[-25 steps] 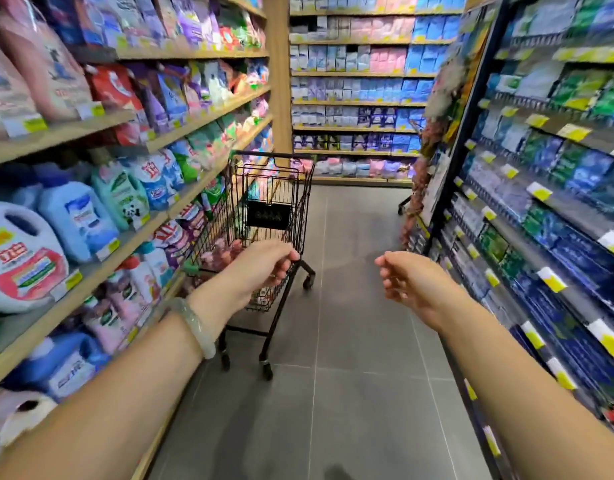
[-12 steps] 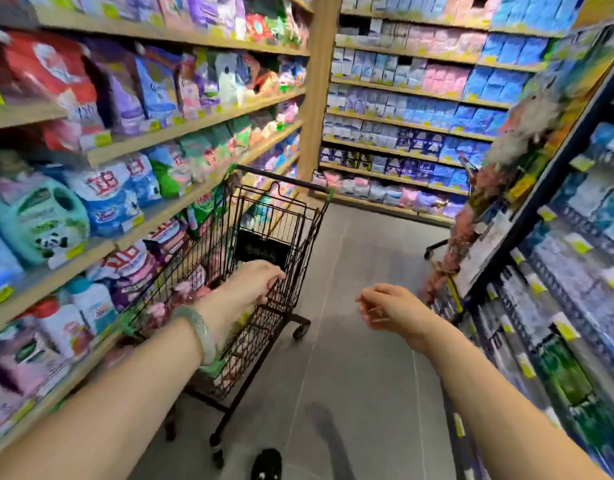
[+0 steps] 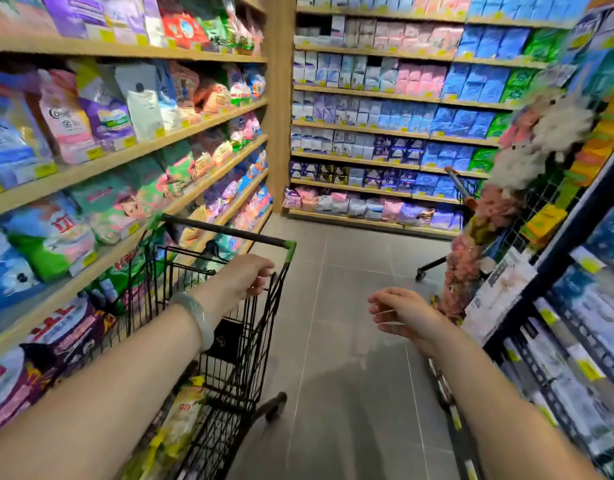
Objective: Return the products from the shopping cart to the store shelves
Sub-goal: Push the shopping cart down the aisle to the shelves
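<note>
Left shelves (image 3: pixel 73 174) are stocked with soft detergent bags. The shopping cart (image 3: pixel 257 341) sits just beside them. Left hand (image 3: pixel 241 280): fingers (image 3: pixel 262 276) curled over the cart's top wire rim, just below the handle bar (image 3: pixel 226 233). A yellow-green packet (image 3: pixel 182 422) lies in the basket, well below and behind those fingers. It looks like a light, floppy, slick film pouch, so take it across the body, not by a corner. Right hand (image 3: pixel 401 313): fingers loosely curled, holding nothing, well right of the cart.

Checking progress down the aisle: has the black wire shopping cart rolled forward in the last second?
No, hardly: the handle of the black wire shopping cart stays beside the same green packs on the left wooden shelves; only the camera came closer.
</note>
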The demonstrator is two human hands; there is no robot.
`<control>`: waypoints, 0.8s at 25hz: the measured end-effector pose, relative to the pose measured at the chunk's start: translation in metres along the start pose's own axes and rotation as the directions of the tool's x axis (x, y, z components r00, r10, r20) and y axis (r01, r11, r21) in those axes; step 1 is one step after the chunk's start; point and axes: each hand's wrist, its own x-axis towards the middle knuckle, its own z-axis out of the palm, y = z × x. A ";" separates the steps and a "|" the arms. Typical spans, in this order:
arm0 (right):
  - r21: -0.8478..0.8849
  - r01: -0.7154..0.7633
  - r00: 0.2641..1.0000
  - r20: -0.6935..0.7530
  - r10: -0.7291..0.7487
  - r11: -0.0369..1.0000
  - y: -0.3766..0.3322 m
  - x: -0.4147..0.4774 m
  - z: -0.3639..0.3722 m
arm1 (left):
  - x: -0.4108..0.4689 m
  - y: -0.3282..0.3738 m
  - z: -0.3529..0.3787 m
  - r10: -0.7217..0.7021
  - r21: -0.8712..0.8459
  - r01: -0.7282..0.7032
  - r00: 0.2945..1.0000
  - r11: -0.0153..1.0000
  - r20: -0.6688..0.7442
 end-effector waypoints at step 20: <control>-0.441 0.381 0.723 0.690 0.035 0.813 -0.157 0.516 0.042 | 0.406 0.025 0.067 -0.369 -0.438 0.067 0.660 0.897 -0.655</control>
